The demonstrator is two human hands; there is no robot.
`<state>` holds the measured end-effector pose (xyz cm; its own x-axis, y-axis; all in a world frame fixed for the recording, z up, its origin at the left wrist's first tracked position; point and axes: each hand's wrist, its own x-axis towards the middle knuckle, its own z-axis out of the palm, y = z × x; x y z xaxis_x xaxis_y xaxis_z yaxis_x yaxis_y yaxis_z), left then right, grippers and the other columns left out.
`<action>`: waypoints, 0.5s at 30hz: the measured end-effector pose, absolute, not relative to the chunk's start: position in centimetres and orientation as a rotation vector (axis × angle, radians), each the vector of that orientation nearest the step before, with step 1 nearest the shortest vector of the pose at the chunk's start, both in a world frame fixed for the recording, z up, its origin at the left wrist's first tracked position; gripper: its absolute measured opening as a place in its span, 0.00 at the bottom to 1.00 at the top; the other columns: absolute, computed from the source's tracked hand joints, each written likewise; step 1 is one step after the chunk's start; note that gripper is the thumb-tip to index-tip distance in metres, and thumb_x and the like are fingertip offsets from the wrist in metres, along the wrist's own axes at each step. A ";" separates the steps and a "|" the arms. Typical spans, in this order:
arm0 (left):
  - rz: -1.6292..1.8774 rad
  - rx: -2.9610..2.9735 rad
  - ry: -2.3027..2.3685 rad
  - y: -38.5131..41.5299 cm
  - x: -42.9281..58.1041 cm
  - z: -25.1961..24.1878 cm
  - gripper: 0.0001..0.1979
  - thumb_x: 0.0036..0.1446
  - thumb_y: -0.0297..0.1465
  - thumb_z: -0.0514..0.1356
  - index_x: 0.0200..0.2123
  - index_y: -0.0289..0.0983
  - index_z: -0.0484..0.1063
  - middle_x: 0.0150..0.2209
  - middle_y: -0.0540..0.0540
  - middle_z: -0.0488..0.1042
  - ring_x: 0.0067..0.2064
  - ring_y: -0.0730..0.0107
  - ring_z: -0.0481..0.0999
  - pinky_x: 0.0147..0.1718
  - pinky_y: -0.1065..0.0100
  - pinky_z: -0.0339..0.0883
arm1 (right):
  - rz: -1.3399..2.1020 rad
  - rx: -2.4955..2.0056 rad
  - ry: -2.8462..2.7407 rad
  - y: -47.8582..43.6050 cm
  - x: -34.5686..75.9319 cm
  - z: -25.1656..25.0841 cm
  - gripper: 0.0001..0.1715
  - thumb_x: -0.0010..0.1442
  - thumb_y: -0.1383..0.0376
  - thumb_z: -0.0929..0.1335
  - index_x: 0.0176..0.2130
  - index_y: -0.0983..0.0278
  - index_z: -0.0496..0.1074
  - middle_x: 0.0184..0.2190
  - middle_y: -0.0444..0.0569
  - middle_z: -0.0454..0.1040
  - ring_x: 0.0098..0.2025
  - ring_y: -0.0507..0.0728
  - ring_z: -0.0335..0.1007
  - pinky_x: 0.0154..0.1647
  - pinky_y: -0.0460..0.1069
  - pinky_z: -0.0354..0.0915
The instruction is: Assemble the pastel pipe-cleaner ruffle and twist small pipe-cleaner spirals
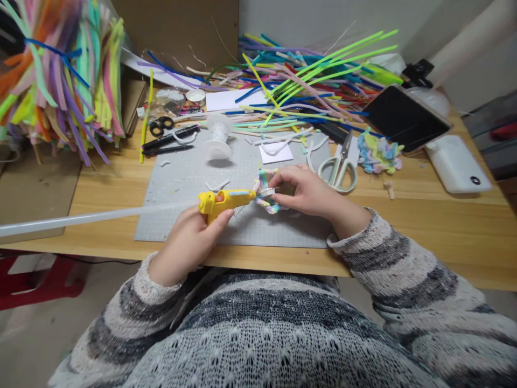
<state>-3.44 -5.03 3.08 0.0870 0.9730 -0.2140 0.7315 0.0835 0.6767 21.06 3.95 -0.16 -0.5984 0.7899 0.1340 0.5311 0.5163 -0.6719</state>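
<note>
My left hand (189, 237) is closed round the grip of a yellow glue gun (224, 201) with a long translucent glue stick (97, 216) running out to the left. Its nozzle touches a small pastel pipe-cleaner flower (266, 193). My right hand (309, 189) pinches that flower from the right, just above the grey cutting mat (194, 178). A white paper square (276, 153) lies on the mat behind the flower.
Scissors (339, 167) and a second pastel flower (377, 153) lie right of the mat. A heap of pipe cleaners (307, 81) fills the back, another bundle (60, 70) hangs at left. A dark tablet (406, 118), white device (458, 164), thread spool (218, 134) and pens (169, 141) stand around.
</note>
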 end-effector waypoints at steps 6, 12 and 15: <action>0.511 1.600 1.629 -5.0 -3.7 2.8 0.23 0.61 0.49 0.51 0.28 0.37 0.71 0.16 0.52 0.66 0.21 0.72 0.65 0.23 0.69 0.59 | 0.826 -1.075 -2.336 4.0 21.1 -0.2 0.06 0.56 0.61 0.71 0.34 0.61 0.72 0.36 0.46 0.78 0.41 0.58 0.71 0.52 0.59 0.54; 1.010 1.337 1.658 -5.2 -4.3 3.0 0.18 0.60 0.45 0.57 0.31 0.36 0.72 0.23 0.51 0.70 0.22 0.76 0.66 0.23 0.69 0.61 | 0.811 -1.112 -2.355 3.9 21.0 0.1 0.07 0.57 0.60 0.71 0.35 0.60 0.72 0.37 0.46 0.78 0.42 0.58 0.70 0.51 0.59 0.54; 1.293 1.173 1.736 -5.4 -7.2 3.9 0.15 0.58 0.43 0.61 0.37 0.36 0.71 0.33 0.52 0.74 0.24 0.79 0.66 0.23 0.68 0.62 | 0.805 -1.119 -2.356 3.8 20.9 0.2 0.06 0.58 0.60 0.71 0.35 0.60 0.72 0.37 0.46 0.78 0.43 0.58 0.69 0.52 0.59 0.54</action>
<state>-7.15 -5.43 3.85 -0.3740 0.9274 0.0017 0.2672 0.1059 0.9578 20.90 3.80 0.16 -0.5942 0.7963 0.1137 0.5603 0.5112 -0.6517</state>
